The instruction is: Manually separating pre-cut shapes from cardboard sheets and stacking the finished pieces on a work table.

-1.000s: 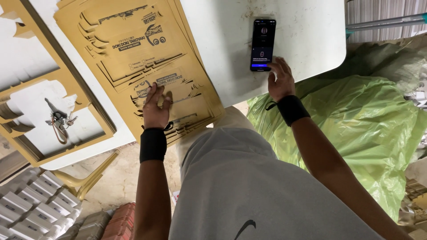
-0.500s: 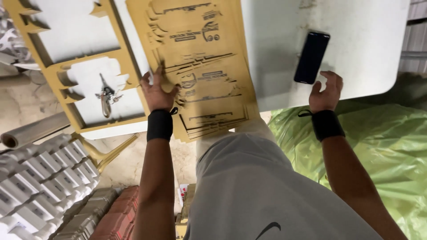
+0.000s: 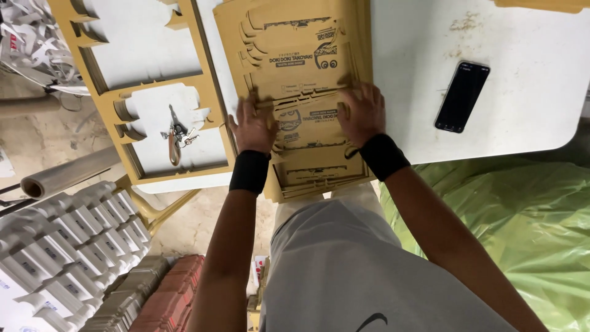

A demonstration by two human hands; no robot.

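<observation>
pressing flat, left hand [image 3: 254, 126] and right hand [image 3: 362, 112] splay on cardboard sheets [image 3: 301, 67]

A stack of flat tan die-cut carton sheets [image 3: 304, 92] with dark printing lies on the white desk [image 3: 528, 74], a dark-screened phone [image 3: 462, 96] well to their right, and rows of folded white boxes [image 3: 61, 246] beside reddish ones [image 3: 169, 295] on the floor at lower left
</observation>
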